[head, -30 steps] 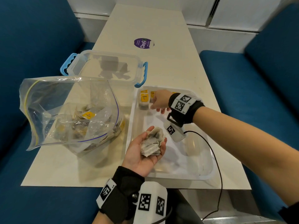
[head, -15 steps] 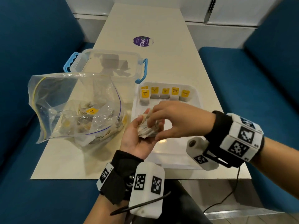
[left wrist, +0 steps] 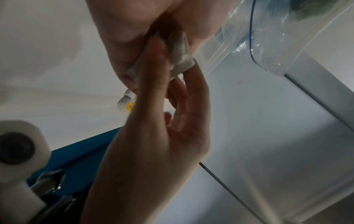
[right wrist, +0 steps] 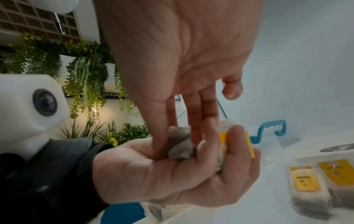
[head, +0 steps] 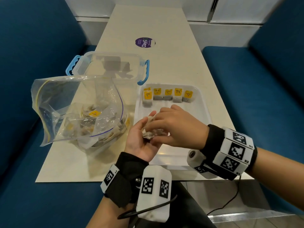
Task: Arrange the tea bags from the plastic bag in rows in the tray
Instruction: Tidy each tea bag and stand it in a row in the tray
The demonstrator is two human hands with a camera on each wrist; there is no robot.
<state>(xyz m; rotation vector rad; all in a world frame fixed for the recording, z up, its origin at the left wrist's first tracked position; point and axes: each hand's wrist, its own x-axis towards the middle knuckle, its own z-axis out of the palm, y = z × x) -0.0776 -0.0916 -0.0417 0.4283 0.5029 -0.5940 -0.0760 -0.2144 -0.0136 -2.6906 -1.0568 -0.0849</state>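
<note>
The left hand (head: pixel 141 140) is cupping a little pile of tea bags (head: pixel 150 131) over the tray (head: pixel 204 112), the right hand (head: pixel 177 129) is pinching one of them, more are lining up at the tray's 12 o'clock end, and the plastic bag (head: pixel 79 109) is sitting at 9 o'clock.

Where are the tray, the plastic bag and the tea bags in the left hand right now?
tray (head: pixel 203 102), head view, bare right rim.
plastic bag (head: pixel 69 102), head view, clear front wall.
tea bags in the left hand (head: pixel 148 134), head view, crumpled white paper between both hands.
</note>
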